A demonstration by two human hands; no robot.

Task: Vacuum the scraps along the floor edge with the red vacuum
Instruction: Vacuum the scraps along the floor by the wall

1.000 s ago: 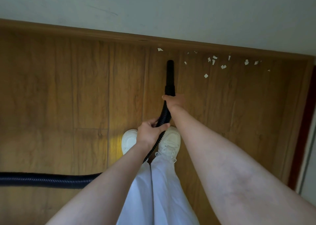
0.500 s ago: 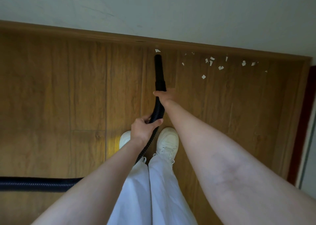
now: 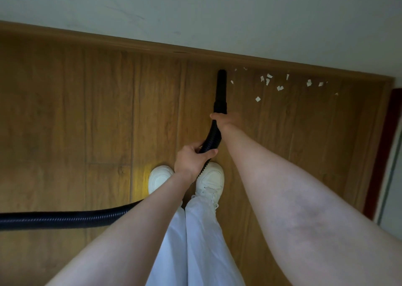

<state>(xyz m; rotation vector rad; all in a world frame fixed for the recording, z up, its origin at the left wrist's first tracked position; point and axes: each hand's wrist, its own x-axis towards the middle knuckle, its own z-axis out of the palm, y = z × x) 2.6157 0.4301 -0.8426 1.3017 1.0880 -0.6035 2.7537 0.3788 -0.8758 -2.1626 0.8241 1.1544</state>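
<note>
A black vacuum nozzle (image 3: 221,87) points at the wooden skirting board (image 3: 152,47), its tip close to the board. My right hand (image 3: 226,120) grips the nozzle's base. My left hand (image 3: 191,158) holds the ribbed black hose (image 3: 65,219) lower down; the hose runs off the left edge. Several small white paper scraps (image 3: 279,88) lie on the wooden floor along the board, to the right of the nozzle tip. The red vacuum body is out of view.
My two white shoes (image 3: 210,177) stand on the wooden floor (image 3: 87,122) just behind the hose. A dark red door frame (image 3: 385,155) rises at the right edge. The pale wall (image 3: 217,13) runs above the skirting board.
The single scrap in front of the nozzle tip is gone. The nozzle and both hands have shifted right in the view, closer to the scrap cluster.
</note>
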